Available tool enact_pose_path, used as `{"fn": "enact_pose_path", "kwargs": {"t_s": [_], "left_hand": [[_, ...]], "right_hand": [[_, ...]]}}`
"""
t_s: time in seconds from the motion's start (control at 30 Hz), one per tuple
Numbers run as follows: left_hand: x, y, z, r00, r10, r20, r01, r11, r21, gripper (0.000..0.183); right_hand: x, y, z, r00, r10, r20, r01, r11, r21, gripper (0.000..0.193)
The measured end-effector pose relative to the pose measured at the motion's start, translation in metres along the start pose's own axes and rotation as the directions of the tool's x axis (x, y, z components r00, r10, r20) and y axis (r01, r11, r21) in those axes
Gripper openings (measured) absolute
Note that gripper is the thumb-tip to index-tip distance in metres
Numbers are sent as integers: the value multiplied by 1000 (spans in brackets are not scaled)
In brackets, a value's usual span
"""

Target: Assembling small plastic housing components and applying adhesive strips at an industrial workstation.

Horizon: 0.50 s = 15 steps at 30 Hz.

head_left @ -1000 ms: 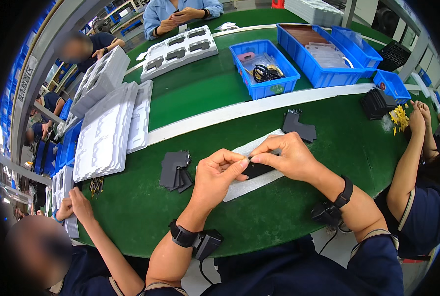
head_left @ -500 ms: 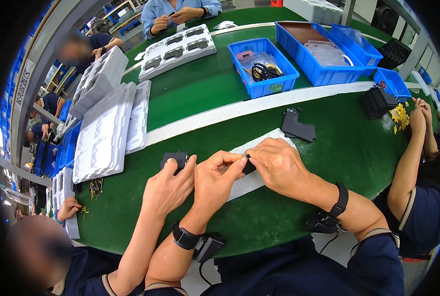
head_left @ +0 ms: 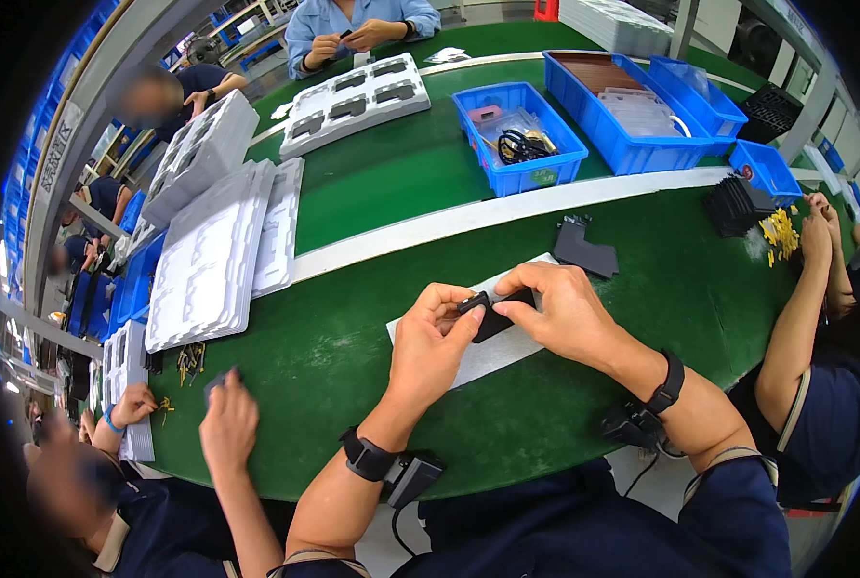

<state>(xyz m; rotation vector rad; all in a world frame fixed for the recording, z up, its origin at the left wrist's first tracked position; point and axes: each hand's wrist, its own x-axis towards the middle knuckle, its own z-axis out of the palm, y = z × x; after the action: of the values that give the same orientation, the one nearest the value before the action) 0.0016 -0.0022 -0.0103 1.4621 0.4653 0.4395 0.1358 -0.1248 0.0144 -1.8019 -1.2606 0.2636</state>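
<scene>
I have the left hand (head_left: 428, 342) pinching a small black part (head_left: 473, 302) in its fingers (head_left: 465, 325). The right hand (head_left: 567, 313) touches a black block (head_left: 492, 327); from here I can't tell if it grips.

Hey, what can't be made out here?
Head view:
Small black piece in left hand: thumb and fingers cover part.
Pale rectangular sheet: right hand hides part.
Light-blue-sleeved co-worker: top edge cuts off head.
Dark flat piece at lower left: neighbour's hand covers part.
</scene>
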Motion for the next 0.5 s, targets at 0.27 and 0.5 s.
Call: {"fn": "enact_pose_path", "kwargs": {"t_s": [0.27,0.5], "left_hand": [[1,-5,1,999,36,34,-34,999,-37,18],[1,-2,1,998,30,53,-28,999,-44,16]], "right_hand": [[-1,3,4,995,-88,-39,86,995,-58,8],[1,7,7,977,-204,-69,198,977,-82,4]]}}
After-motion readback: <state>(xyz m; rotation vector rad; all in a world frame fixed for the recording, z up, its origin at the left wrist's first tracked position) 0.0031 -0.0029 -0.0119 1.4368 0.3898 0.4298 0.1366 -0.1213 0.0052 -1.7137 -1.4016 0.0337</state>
